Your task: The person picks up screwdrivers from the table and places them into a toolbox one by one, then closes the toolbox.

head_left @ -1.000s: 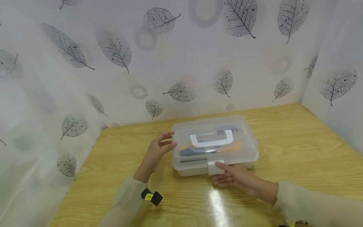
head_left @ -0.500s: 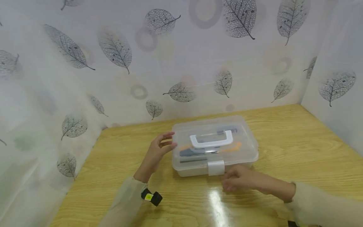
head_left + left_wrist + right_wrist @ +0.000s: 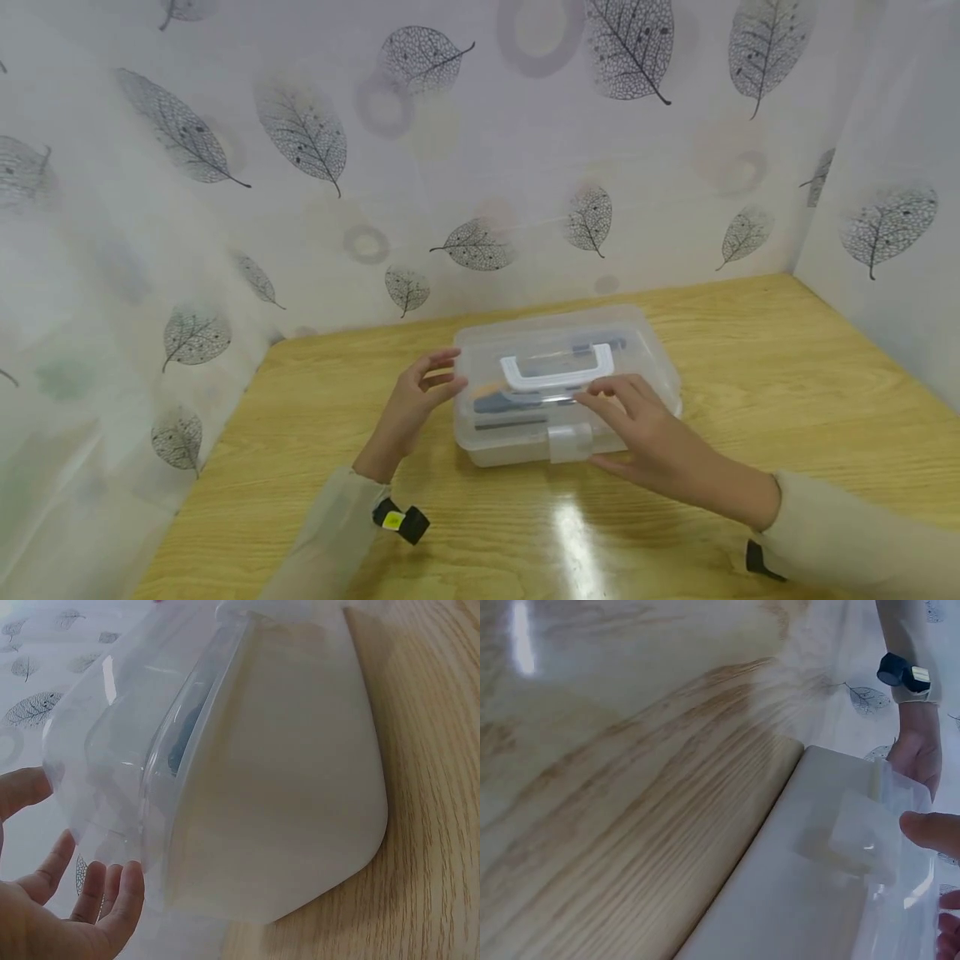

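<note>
A translucent plastic toolbox [image 3: 510, 450] stands on the table, its clear lid down, with a white carry handle [image 3: 558, 379] on top and a latch [image 3: 570, 442] at the front. Dark and orange items show faintly through the lid. My left hand [image 3: 412, 404] is at the lid's left end, fingers spread and slightly bent, the fingertips at its edge in the left wrist view. Over the front right of the lid is my right hand [image 3: 652, 437], fingers near the handle and thumb low beside the latch. Whether its fingertips touch the lid cannot be told.
The wooden table [image 3: 787, 375] runs around the box on all sides. Behind and beside it hangs a pale sheet [image 3: 480, 167] printed with leaves. A small black device [image 3: 401, 521] sits on the left wrist.
The right hand has left the latch, drawn back a little with curled fingers, then risen over the lid with its fingers extended. The left hand and the box have stayed put.
</note>
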`<state>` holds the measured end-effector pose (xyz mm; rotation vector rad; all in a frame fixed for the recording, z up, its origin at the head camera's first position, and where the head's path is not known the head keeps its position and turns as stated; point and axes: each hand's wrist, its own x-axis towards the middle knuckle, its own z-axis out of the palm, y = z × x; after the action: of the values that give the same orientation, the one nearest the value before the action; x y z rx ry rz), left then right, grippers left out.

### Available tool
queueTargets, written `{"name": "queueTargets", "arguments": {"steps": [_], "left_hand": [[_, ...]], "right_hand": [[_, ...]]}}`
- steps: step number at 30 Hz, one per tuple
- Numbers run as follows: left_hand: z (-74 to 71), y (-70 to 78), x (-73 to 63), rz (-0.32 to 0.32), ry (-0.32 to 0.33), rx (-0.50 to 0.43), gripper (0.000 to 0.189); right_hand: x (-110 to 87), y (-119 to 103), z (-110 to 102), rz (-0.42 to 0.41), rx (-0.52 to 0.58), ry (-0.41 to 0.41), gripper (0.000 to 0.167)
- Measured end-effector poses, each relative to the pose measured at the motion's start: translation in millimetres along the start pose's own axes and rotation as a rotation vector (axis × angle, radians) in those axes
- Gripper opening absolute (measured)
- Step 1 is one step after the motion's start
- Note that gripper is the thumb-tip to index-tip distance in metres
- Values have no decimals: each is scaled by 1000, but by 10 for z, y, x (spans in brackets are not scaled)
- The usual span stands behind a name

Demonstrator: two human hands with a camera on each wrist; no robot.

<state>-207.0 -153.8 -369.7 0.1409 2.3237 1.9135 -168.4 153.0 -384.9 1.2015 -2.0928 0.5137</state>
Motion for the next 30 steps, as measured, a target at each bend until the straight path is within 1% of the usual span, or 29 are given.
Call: {"name": "queueTargets", "arguments": {"steps": [2,4,9,15,23,30], "left_hand": [[3,-3,0,3,5,-5,49],[7,-4,1,5,11,-9,48],[7,-3,-2,2,13,-9,49],[9,-1,-5,5,18,-3,48],[15,-2,-18,3,27,6,48],[19,15,-25,18,20,14,47]], "right_hand": [[-9,11,40,4,-53,-2,84],[-7,18,71,5,-91,4,88],[-4,24,151,-5,-144,25,91],[-11,28,225,1,-176,40,94],[-11,21,272,12,-185,42,97],[-7,27,312,18,-210,54,98]]}}
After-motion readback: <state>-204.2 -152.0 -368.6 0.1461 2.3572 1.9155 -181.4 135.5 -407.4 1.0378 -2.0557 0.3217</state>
